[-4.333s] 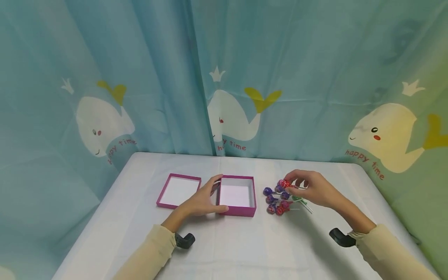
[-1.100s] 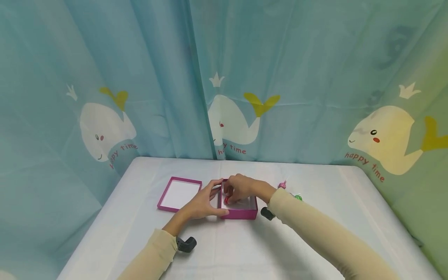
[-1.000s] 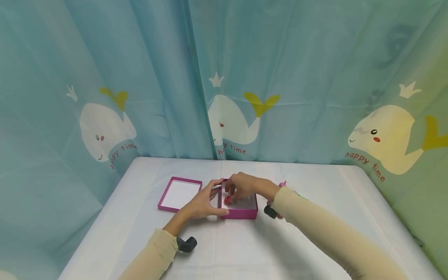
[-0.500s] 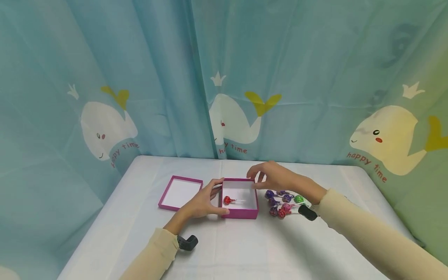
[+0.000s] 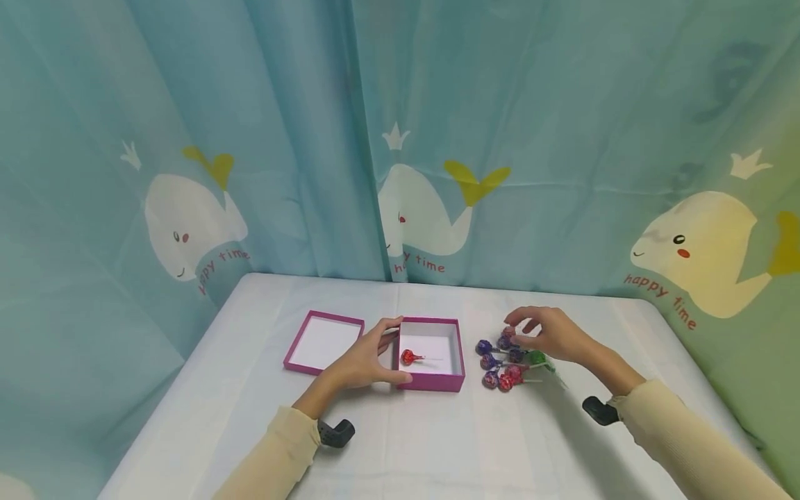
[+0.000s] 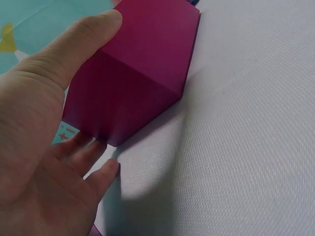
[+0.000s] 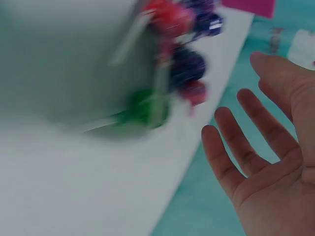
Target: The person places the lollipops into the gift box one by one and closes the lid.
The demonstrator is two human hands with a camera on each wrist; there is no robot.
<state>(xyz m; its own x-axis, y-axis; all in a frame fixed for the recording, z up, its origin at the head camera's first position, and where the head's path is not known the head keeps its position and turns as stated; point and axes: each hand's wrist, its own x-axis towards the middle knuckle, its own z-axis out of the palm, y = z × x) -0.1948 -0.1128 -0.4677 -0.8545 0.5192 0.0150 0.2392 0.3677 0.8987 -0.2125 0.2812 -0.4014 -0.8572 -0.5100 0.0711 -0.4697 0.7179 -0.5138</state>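
Observation:
My left hand (image 5: pixel 361 357) steadies an open magenta box (image 5: pixel 431 382) by its left side, thumb at the front corner and index finger at the back. The left wrist view shows that thumb (image 6: pixel 96 32) pressed on the magenta box wall (image 6: pixel 152 44). Inside the white interior lies one red lollipop (image 5: pixel 407 357), its stick pointing right. Over the back of a lollipop pile (image 5: pixel 490 361) hovers my right hand (image 5: pixel 556 335), thumb and fingers apart. In the right wrist view its fingers are spread, and a blurred green lollipop (image 7: pixel 147 108) lies off to the left.
The shallow magenta-rimmed lid (image 5: pixel 325 342) lies left of the box, white inside up. A white cloth covers the table (image 5: pixel 425 444). Behind it hangs a blue-green curtain (image 5: pixel 300 139) with whale prints. The pile holds several purple, red, pink and green lollipops.
My right hand placed a red lollipop in the box, let go of it, and moved right, back over the pile. The left hand has stayed on the box.

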